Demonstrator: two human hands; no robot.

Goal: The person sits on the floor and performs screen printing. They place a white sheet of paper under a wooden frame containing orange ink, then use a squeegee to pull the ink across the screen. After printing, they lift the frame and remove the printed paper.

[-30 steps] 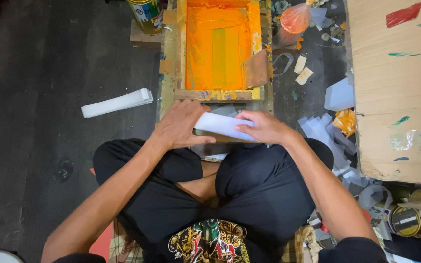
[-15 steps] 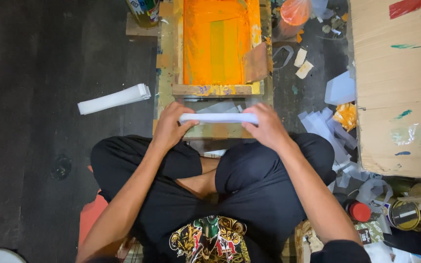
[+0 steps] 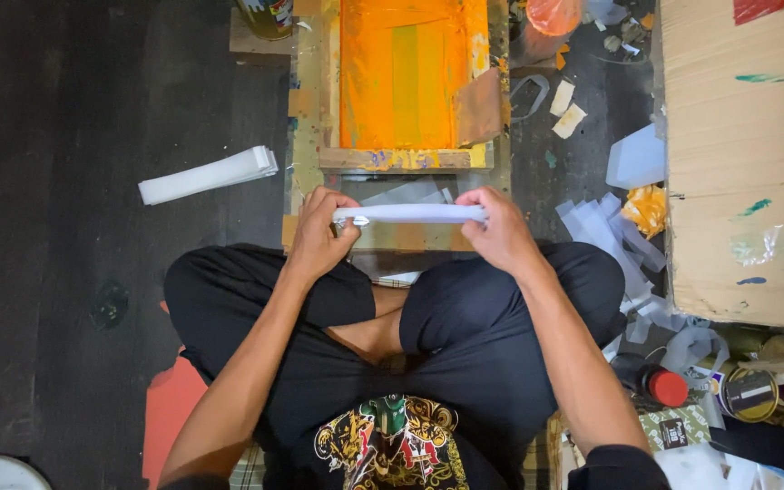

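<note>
A thin stack of white strips (image 3: 410,213) is held flat and sideways, just above the near end of a wooden frame (image 3: 306,136). The left hand (image 3: 319,236) pinches one end of the stack, with the fingers curled over the top. The right hand (image 3: 496,231) pinches the other end the same way — thumb under, fingers on top. Both hands are closed tight on the strips.

Inside the frame is a bright orange screen (image 3: 401,73), with a small brown card (image 3: 478,107) lying on its right edge. The person sits on the dark floor (image 3: 65,299) with legs crossed, in black trousers (image 3: 465,318), and the hands are out in front of the knees.

Off to the left, well apart from the hands, another pile of white strips (image 3: 206,175) lies on the floor. To the right are loose pale scraps (image 3: 605,227) — they lie beside a big cardboard sheet (image 3: 741,154). Near the right knee there is a can with a red lid (image 3: 666,387) and a round tin (image 3: 749,393).
</note>
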